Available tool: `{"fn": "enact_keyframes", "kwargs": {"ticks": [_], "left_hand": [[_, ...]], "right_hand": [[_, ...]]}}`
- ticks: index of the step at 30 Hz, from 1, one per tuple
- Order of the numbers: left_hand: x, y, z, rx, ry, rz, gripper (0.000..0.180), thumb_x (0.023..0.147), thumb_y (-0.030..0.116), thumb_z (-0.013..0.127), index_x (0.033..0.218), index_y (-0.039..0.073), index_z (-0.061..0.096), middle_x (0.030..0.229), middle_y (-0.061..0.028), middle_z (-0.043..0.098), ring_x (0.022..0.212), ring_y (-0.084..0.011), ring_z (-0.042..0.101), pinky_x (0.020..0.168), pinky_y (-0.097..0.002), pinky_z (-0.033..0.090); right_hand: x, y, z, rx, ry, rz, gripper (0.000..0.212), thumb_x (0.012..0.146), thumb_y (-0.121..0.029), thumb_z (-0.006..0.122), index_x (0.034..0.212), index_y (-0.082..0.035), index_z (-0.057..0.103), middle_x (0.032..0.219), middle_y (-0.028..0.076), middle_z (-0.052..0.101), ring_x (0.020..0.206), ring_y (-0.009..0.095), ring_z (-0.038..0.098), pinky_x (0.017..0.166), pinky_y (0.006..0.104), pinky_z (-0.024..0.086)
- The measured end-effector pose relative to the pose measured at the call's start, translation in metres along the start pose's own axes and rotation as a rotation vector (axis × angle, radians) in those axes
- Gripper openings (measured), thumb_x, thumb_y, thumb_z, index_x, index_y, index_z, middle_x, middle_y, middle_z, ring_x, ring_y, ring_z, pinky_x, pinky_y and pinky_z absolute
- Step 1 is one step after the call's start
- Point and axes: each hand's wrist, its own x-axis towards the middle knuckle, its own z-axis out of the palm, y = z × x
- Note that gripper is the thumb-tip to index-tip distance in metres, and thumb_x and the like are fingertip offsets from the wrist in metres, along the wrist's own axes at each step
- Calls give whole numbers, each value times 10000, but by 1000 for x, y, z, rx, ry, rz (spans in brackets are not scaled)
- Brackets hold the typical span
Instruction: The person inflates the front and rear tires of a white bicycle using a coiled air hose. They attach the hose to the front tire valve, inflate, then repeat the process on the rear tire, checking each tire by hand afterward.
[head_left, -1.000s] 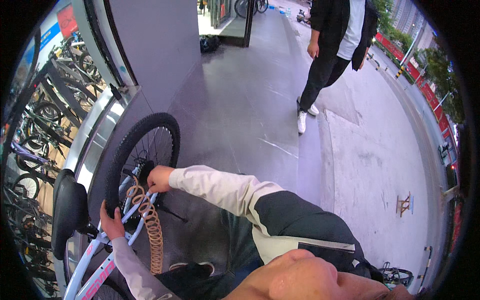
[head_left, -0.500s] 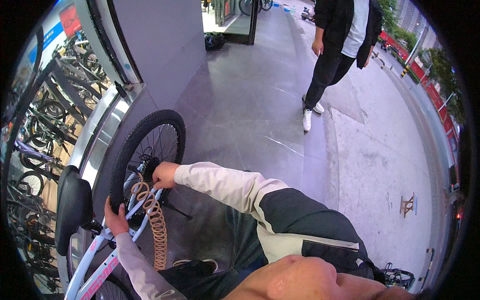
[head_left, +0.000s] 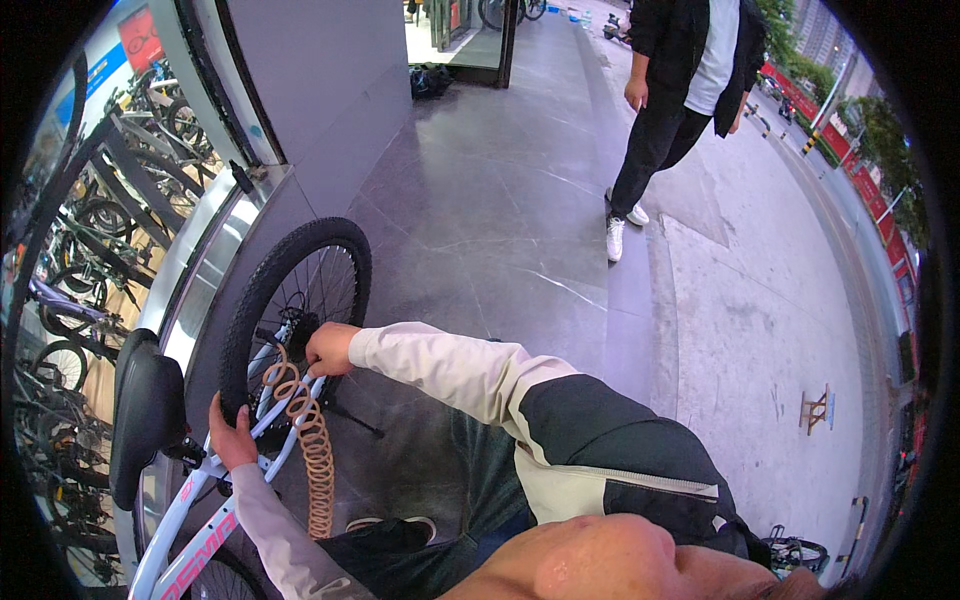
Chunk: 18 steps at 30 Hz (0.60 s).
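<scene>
A white bicycle frame (head_left: 205,535) with pink lettering stands at my left. Its rear wheel has a black knobby tyre (head_left: 262,292). My left hand (head_left: 232,434) closes round the lower part of this tyre, thumb and fingers on either side. My right hand (head_left: 332,350) is closed beside the rear hub and the dark sprockets (head_left: 299,330); what its fingers pinch is hidden. A tan coiled air hose (head_left: 318,470) rises from below, over the frame's rear tubes, to the spokes near my right hand. The black saddle (head_left: 148,420) is left of my left hand.
Many bicycles (head_left: 105,220) stand behind a shop window at the left. A grey wall panel (head_left: 325,100) rises beyond the wheel. Someone in dark clothes (head_left: 660,120) stands on the pavement ahead. A small wooden stool (head_left: 818,410) is at the right. The kickstand (head_left: 358,422) sticks out.
</scene>
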Motion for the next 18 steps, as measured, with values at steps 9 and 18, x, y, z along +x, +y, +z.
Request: {"fn": "enact_keyframes", "kwargs": {"ticks": [9,18], "left_hand": [[0,5,-2,18,11,3,569,879,77,758,1412,48,560,1314,-212,646,1200,-359,638,1045,-420,476],[-4,15,-4,69,30,21,574,878,79,761,1416,65,560,1300,-206,655,1185,-359,645,1024,-425,484]], "right_hand": [[-2,0,-2,12,15,-7,334,835,-364,746,962,-57,780,883,173,741,884,366,715,801,455,547],[0,0,2,-17,6,6,328,836,-359,742,976,-67,788,896,168,747,893,354,719,803,450,550]]}}
